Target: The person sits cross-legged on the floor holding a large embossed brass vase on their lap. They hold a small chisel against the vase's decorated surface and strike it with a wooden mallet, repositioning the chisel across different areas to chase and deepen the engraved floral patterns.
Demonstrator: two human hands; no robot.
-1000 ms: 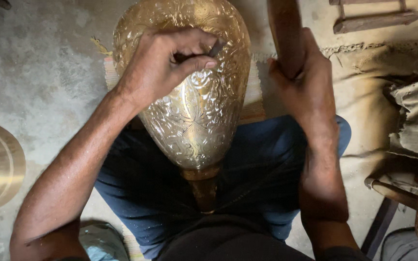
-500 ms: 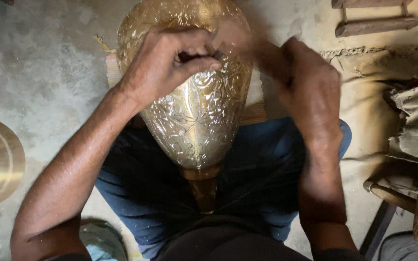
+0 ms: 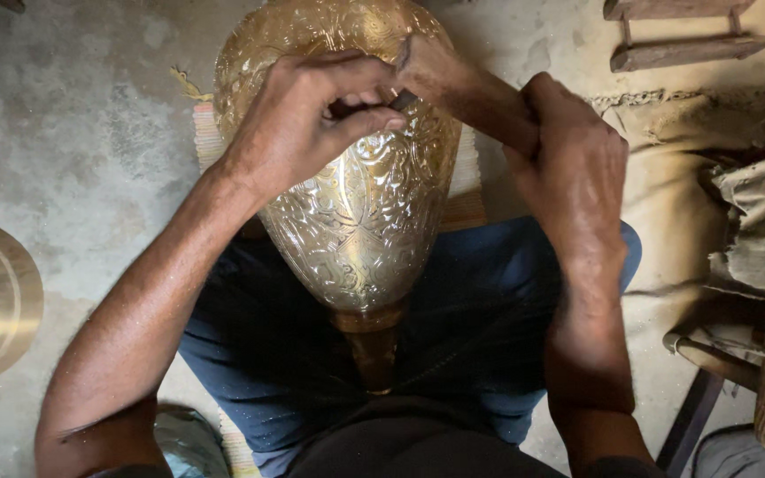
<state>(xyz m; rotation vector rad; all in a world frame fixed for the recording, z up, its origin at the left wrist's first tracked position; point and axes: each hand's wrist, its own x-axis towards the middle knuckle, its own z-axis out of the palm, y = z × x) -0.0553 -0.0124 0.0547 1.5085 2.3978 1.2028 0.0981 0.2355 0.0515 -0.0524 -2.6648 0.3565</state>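
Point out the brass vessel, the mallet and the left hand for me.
brass vessel (image 3: 360, 230), head view, embossed belly.
wooden mallet (image 3: 467, 88), head view, upper handle.
left hand (image 3: 312, 119), head view, back of hand.

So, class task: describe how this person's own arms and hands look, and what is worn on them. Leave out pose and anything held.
Both forearms are bare up to the bottom edge of the picture: no sleeves show. The left hand and the right hand have no gloves, and no rings, watch or bracelets can be seen. Fine pale dust specks the left forearm. Veins and knuckle creases stand out on the right hand's back.
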